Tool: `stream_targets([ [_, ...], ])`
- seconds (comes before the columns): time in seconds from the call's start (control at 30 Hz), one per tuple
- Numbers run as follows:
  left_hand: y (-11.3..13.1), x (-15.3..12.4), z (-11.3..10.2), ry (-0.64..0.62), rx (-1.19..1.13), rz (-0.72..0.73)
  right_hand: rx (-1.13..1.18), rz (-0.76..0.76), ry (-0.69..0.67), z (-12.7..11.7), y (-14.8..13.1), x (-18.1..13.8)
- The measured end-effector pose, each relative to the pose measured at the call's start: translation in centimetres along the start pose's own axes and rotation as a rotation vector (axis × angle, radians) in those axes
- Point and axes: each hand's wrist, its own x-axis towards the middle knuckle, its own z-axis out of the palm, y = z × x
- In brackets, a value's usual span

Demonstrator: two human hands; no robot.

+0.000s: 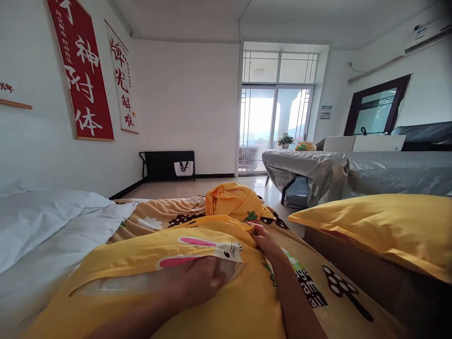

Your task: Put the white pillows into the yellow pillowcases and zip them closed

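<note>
A yellow pillowcase point(226, 306) with a white rabbit print lies across the bed in front of me. A white pillow point(123, 284) shows through its long slit. My left hand point(203, 280) reaches into the right end of this slit, below the rabbit's head. Its fingers are hidden and smeared by motion. At the far right corner, my right hand point(264, 240) pinches the pillowcase cloth between closed fingers. Just beyond lies a bunched yellow cloth point(231, 200) with a carrot print.
White pillows point(63, 230) lie at the left. To the right, another yellow pillow point(384, 230) rests on a brown box point(339, 252). The patterned bedsheet point(318, 282) spreads underneath. A plastic-covered table point(307, 165) stands beyond, near glass doors point(275, 117).
</note>
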Motion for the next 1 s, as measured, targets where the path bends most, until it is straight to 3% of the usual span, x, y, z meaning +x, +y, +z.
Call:
stream_targets([
  [0.1, 0.6, -1.9, -1.3, 0.006, 0.104, 0.003, -0.023, -0.07, 0.034, 0.2, -3.0, 0.1],
  [0.27, 1.8, -4.4, -2.3, 0.102, 0.55, 0.111, -0.395, -0.168, 0.076, -2.4, -11.0, 1.2],
  [0.37, 3.2, -6.3, -2.4, 0.368, 0.828, 0.471, -0.553, -0.242, 0.101, -4.1, -15.9, 1.2],
  [0.47, 5.2, -8.2, -2.6, 0.684, 0.907, 0.823, -0.692, -0.306, 0.096, -4.1, -19.9, 0.3],
  [0.57, 6.6, -8.4, -3.3, 0.831, 0.953, 0.837, -0.834, -0.359, 0.088, -2.8, -22.8, -0.7],
  [0.63, 6.9, -7.6, -4.0, 0.78, 0.979, 0.746, -0.912, -0.409, 0.092, -1.9, -24.3, -1.0],
  [0.7, 6.9, -6.7, -4.8, 0.603, 0.948, 0.689, -0.996, -0.458, 0.108, -1.4, -25.3, -1.1],
  [0.77, 6.9, -6.4, -5.1, 0.42, 0.871, 0.735, -1.08, -0.465, 0.172, -1.4, -25.9, -1.0],
  [0.9, 7.0, -8.1, -4.0, 0.155, 0.823, 0.881, -1.088, -0.317, 0.26, -1.7, -25.5, -0.9],
  [1.0, 6.9, -9.3, -2.9, -0.023, 0.856, 0.78, -1.163, -0.217, 0.239, -1.6, -25.0, -1.2],
])
